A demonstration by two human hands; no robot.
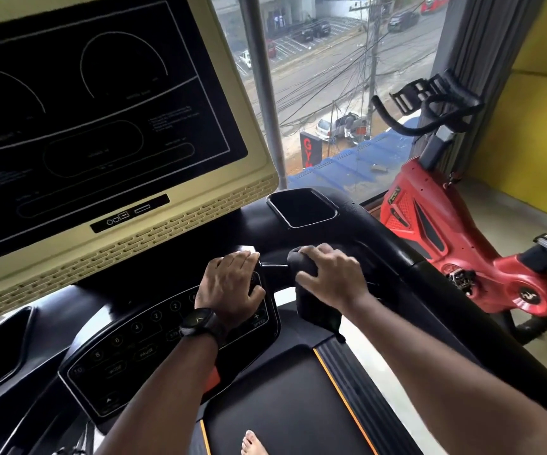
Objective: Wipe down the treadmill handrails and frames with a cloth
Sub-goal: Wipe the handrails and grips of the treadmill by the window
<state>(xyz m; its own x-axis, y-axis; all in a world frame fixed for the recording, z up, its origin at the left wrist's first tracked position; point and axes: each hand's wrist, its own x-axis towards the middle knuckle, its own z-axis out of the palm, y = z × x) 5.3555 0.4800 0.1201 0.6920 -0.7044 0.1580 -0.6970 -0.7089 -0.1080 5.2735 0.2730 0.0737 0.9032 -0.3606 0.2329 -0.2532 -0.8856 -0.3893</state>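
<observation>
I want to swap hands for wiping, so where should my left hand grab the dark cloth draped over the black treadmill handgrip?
Pinch the loose tail of the dark cloth hanging below the right hand, coming from the left. The top is bunched under that hand's fingers, so only the hanging part is free.

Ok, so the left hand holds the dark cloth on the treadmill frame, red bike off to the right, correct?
No: the head view shows the right hand holding the dark cloth on the treadmill frame. The left hand rests on the button panel. The red bike is off to the right.
</observation>
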